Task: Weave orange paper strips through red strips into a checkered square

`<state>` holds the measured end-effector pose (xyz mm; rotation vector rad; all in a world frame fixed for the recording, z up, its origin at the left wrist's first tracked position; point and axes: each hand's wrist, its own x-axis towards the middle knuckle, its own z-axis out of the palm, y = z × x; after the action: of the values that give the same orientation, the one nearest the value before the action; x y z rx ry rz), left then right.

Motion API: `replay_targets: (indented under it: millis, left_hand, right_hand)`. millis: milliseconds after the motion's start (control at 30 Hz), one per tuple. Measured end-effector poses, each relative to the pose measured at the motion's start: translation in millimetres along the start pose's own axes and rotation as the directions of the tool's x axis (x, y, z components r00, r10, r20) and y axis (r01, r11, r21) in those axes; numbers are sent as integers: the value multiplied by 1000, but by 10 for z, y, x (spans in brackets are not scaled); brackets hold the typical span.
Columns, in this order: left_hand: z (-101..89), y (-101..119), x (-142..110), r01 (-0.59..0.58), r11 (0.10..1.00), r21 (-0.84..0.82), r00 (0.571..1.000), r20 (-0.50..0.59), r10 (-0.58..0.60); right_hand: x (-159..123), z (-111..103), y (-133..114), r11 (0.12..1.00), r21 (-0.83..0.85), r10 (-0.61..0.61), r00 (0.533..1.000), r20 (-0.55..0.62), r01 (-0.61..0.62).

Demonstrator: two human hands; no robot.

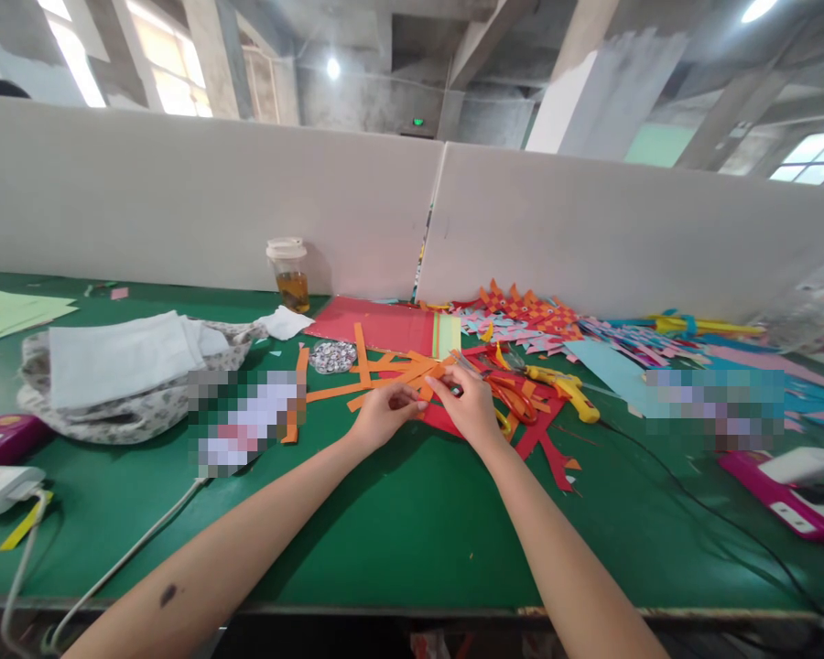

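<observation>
Both of my hands are close together over the middle of the table, pinching a small orange paper strip [427,391]. My left hand [386,418] is closed, its thumb and fingertips on the strip's lower left end. From the right, my right hand [470,399] grips it between thumb and fingers. Several more orange paper strips [361,355] lie crossed just beyond my hands. Red paper [441,416] is partly hidden beneath them. Scissors with red-orange handles [518,399] and a yellow glue gun [564,392] rest right of my right hand. A pile of googly eyes [334,356] is to the left.
Behind stands a white partition [199,192] with a lidded jar of amber liquid [290,276] before it. A patterned cloth bag [130,403] lies left. Woven orange-red paper pieces [532,313] and blue sheets cover the right back. Cords run beside the power strip [786,503].
</observation>
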<state>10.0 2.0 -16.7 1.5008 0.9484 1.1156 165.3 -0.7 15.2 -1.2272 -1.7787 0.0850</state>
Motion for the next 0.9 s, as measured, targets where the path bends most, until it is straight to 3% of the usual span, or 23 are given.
replay_targets:
  millis: [400, 633, 900]
  left_hand:
    - [5, 40, -20, -4, 1000, -22, 1000, 18, 4]
    - [7, 5, -4, 67, 995, -72, 998, 13, -66]
    - [3, 56, -17, 71, 996, -53, 997, 17, -70]
  right_hand:
    - [3, -12, 10, 997, -74, -35, 999, -41, 32]
    - [-15, 2, -29, 993, -84, -86, 996, -2, 85]
    - [-37, 11, -39, 986, -102, -134, 991, 16, 135]
